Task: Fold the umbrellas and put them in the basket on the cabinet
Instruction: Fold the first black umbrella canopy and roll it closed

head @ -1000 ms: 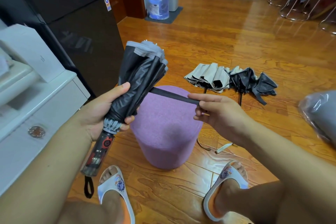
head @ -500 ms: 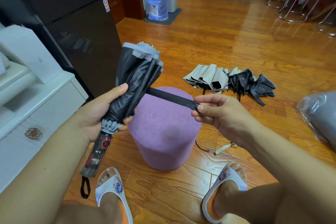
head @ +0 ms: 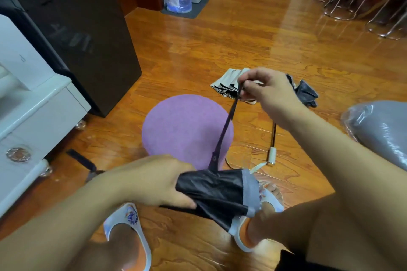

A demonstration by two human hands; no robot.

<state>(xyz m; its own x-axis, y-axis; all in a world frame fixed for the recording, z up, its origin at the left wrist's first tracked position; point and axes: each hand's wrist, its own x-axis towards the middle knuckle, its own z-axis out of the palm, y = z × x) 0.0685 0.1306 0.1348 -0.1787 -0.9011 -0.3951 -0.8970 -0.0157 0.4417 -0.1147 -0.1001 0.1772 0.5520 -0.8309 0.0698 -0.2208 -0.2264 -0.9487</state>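
Folded umbrella [head: 218, 196] now swung down and laid nearly level over the knees, grey-edged tip toward the right foot; a second ago held upright, tip up, above the stool [head: 185, 130]. Left hand [head: 152, 182] curled round the bunched canopy near the handle end, as before. Strap [head: 226, 125] lifted from sideways to steeply upward, drawn taut from its root on the canopy to the right hand [head: 264, 88], pinched between thumb and fingertips. Snap visible low on the strap, not yet fastened.

Meaning for the task: canopy gathered, strap stretched ready to be wound round the bundle; judged to be the closing step of folding this one. Risk: pleats loosening under the left hand's grip while the strap goes round.

Two more umbrellas on the floor beyond the stool, part hidden behind the right hand: a pale one [head: 229, 82] and a dark one [head: 306, 92], both collapsed but loose, shaft extended. Basket not in view; white cabinet [head: 39, 116] at left, beside a dark fridge [head: 88, 39]. Task well short of half done.
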